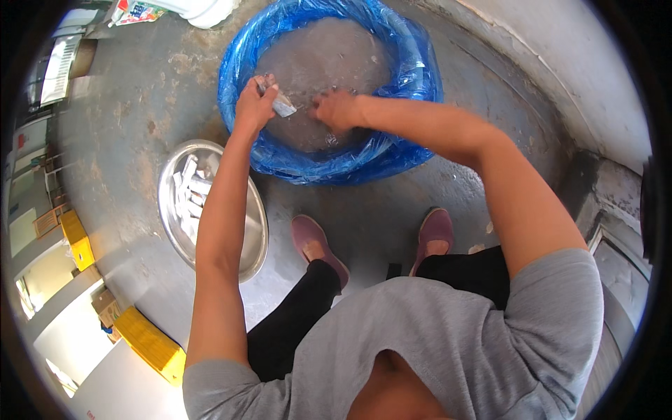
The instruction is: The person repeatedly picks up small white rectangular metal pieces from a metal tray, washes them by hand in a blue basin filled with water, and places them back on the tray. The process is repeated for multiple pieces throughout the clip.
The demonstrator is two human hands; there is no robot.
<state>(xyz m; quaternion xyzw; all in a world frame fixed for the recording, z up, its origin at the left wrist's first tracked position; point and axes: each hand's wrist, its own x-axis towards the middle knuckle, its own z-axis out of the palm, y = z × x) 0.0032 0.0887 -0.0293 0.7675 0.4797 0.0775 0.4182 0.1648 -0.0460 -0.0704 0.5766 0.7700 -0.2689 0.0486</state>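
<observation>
My left hand (253,107) holds a silvery piece of what looks like cut fish (284,106) over the left side of a round tub lined with blue plastic sheeting (421,65). Murky grey-brown water (328,50) fills the tub. At the water's surface, near the middle, is my right hand (338,111); its fingers are partly under and blurred, so whether they hold anything is hidden. Left of the tub, an oval metal basin (256,236) on the floor contains several similar silvery pieces (188,181). My left forearm covers part of this basin.
The worn concrete floor (126,152) looks wet in places. A white plastic container (207,13) and a printed packet (137,13) stand beyond the tub at upper left. A pale wall (593,79) runs along the right. Yellow boxes (149,341) lie far left.
</observation>
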